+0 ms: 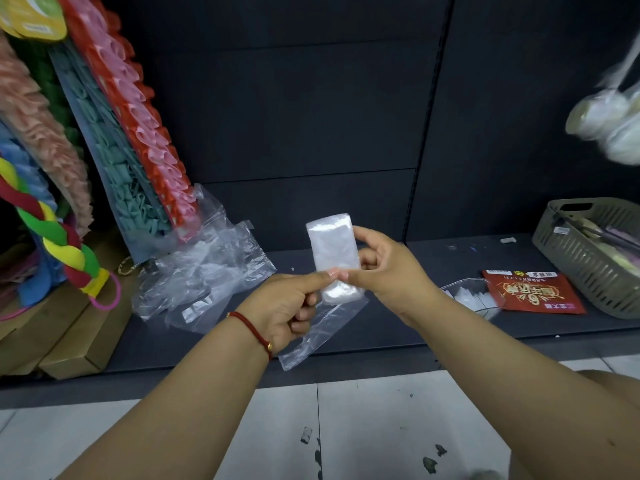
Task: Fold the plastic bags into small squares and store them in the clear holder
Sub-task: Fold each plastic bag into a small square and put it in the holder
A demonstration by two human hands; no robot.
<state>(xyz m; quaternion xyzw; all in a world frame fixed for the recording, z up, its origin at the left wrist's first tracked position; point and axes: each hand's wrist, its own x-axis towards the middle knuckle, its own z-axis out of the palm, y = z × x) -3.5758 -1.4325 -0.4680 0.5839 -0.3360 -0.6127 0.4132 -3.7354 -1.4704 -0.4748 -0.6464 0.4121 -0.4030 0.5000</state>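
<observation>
A clear plastic bag folded into a narrow upright strip (334, 252) is held above the dark shelf between both hands. My left hand (285, 306) pinches its lower part with thumb and forefinger. My right hand (384, 268) grips its right edge, thumb on the front. A loose tail of the bag (313, 337) hangs below the hands. A heap of unfolded clear bags (204, 268) lies on the shelf to the left. The clear holder (469, 296), with folded white pieces inside, sits on the shelf to the right, partly behind my right wrist.
The dark shelf (381, 327) carries a red printed packet (533, 294) and a grey slatted basket (595, 256) at the right. Coloured clip racks (138, 140) and a braided toy (55, 237) lean at the left beside cardboard boxes (76, 344). Bagged items (613, 123) hang top right.
</observation>
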